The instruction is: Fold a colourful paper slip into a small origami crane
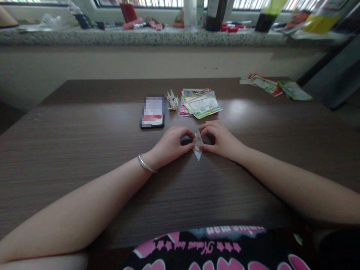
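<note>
A small folded piece of printed paper [198,145], shaped like a narrow diamond, is held between both hands just above the brown table [112,157]. My left hand [176,142] pinches its left edge with thumb and fingertips; a silver bangle [146,164] circles that wrist. From the other side, my right hand [221,138] grips the right edge between thumb and fingers. Beyond the hands lie a stack of printed paper sheets [201,103], a folded paper figure [172,100] with pointed tips, and a phone [152,111] whose screen is blurred out.
More printed leaflets [266,84] lie at the table's far right. Behind the table runs a speckled stone windowsill [112,37] crowded with bottles, pens and bags. A dark panel-like object [334,75] stands at the right edge.
</note>
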Demonstrator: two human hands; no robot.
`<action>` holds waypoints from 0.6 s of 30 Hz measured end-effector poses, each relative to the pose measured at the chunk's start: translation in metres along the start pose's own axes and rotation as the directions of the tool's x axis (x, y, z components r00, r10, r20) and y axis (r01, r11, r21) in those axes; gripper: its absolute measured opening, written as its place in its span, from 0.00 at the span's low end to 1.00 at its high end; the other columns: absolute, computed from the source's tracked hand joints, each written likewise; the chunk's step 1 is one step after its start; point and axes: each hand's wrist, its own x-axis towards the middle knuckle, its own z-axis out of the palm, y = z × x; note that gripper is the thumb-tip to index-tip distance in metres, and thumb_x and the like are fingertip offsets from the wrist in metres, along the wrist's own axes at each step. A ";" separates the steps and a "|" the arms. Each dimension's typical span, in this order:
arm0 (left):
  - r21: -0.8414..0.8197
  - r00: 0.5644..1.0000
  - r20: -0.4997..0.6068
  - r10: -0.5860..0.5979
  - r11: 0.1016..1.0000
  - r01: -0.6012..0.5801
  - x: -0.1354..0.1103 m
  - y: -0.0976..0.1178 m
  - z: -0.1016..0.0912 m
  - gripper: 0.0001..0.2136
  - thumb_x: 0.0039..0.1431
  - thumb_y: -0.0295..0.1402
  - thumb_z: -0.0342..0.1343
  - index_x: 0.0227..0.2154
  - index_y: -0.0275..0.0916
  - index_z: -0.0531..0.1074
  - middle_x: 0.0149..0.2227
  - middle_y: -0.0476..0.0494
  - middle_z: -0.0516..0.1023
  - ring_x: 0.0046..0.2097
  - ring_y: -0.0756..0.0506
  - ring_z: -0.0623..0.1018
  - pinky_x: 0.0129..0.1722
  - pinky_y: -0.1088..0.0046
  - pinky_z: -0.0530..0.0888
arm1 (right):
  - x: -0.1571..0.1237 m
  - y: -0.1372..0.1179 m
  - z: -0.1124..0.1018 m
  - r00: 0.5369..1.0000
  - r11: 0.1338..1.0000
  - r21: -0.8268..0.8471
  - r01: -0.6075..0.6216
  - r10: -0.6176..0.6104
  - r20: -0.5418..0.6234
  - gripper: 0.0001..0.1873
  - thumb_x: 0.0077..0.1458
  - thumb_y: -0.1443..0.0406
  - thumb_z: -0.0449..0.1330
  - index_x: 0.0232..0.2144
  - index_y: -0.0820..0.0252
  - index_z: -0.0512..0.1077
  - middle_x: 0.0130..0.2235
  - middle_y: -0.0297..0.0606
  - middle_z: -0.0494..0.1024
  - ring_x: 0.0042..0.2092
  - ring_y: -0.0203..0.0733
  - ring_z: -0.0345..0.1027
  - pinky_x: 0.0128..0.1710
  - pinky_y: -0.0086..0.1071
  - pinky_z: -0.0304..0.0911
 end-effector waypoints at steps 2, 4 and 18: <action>-0.025 1.000 0.001 0.012 1.000 -0.012 0.000 0.001 0.000 0.08 0.55 0.34 0.59 0.35 0.37 0.71 0.37 0.46 0.76 0.41 0.46 0.74 0.43 0.66 0.71 | 0.001 0.000 0.000 1.000 1.000 0.008 0.022 -0.023 0.010 0.13 0.47 0.58 0.67 0.32 0.56 0.71 0.48 0.41 0.75 0.54 0.50 0.64 0.56 0.48 0.57; -0.025 1.000 -0.005 0.021 0.999 -0.021 0.000 0.001 0.001 0.07 0.55 0.34 0.58 0.35 0.37 0.71 0.37 0.46 0.76 0.41 0.45 0.74 0.43 0.66 0.71 | 0.001 0.000 -0.001 0.999 0.999 0.011 0.033 -0.033 0.013 0.12 0.48 0.58 0.67 0.31 0.56 0.70 0.47 0.40 0.76 0.54 0.50 0.63 0.56 0.48 0.57; -0.025 0.989 -0.027 0.148 0.989 -0.149 0.001 -0.006 0.004 0.02 0.56 0.30 0.59 0.31 0.38 0.74 0.42 0.44 0.77 0.47 0.45 0.75 0.51 0.64 0.70 | 0.001 -0.001 -0.002 0.996 0.995 0.051 0.085 -0.086 0.019 0.04 0.51 0.65 0.64 0.29 0.56 0.71 0.44 0.39 0.77 0.52 0.47 0.65 0.55 0.47 0.57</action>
